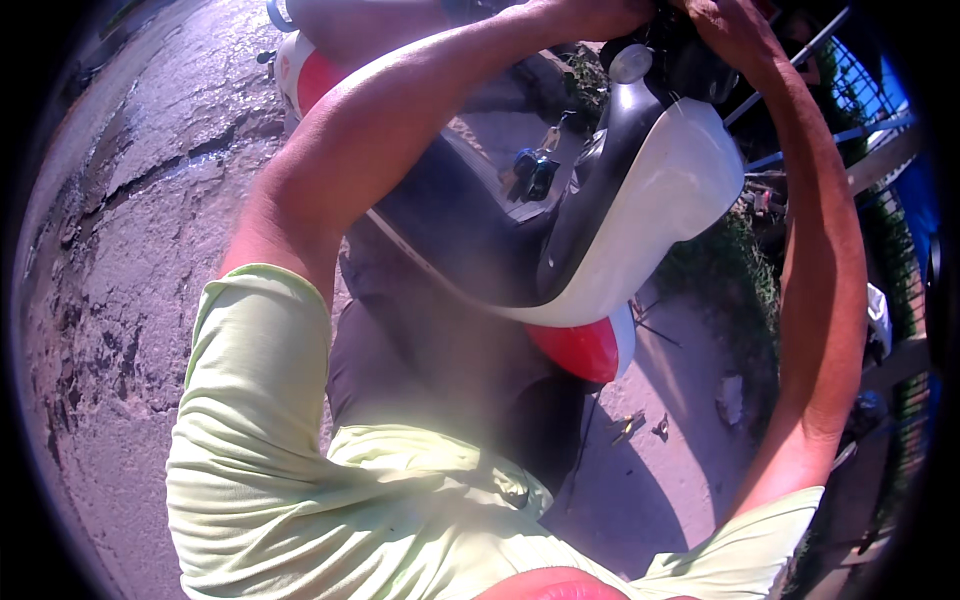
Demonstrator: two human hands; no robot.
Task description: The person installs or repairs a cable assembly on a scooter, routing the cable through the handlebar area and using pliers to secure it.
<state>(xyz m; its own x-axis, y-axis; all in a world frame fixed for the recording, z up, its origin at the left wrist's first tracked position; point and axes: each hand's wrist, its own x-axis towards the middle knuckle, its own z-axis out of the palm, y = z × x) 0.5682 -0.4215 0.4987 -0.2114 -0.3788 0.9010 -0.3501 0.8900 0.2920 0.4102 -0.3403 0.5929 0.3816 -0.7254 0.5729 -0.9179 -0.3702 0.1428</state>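
Both my arms reach up to the top edge of the head view, over a scooter with a white and red body (680, 190). My left hand (605, 15) is at the dark parts there, its fingers cut off or hidden. My right hand (722, 30) is close beside it on the right, with its visible fingers bent in around dark parts that I cannot make out. Just below the hands are a round grey cap (630, 64) and a rounded black part (705, 72). The scooter's long black section (440, 190) runs under my left forearm.
Cracked grey pavement (150, 280) fills the left side. A small dark blue and metal part (538, 172) shows in the scooter's opening. To the right are metal bars (780, 155), weeds (730, 265) and a white scrap (731, 400) on the ground.
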